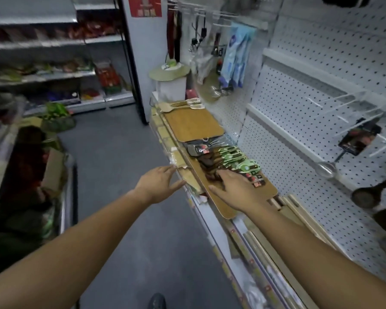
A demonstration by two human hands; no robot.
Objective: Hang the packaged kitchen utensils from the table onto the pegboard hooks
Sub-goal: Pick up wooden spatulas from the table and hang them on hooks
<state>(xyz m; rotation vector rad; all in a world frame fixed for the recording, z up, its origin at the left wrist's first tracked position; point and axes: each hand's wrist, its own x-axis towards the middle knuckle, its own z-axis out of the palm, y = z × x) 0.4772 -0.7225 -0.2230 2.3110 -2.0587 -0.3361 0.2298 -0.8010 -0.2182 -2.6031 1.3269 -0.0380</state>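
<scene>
Just now my right hand (234,186) rests on the near end of the packaged utensils (232,159) piled on the wooden board (265,190), fingers fairly straight, gripping nothing. At its nine o'clock my left hand (159,181) hovers open and holds nothing, with the pegboard (321,63) at two o'clock.

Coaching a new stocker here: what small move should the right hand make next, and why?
Probably curl the right hand round the topmost pack in the pile of green- and black-carded utensil packs on the long wooden board and lift it. Its fingers lie flat there, gripping nothing, and most white pegboard hooks stand bare.
</scene>
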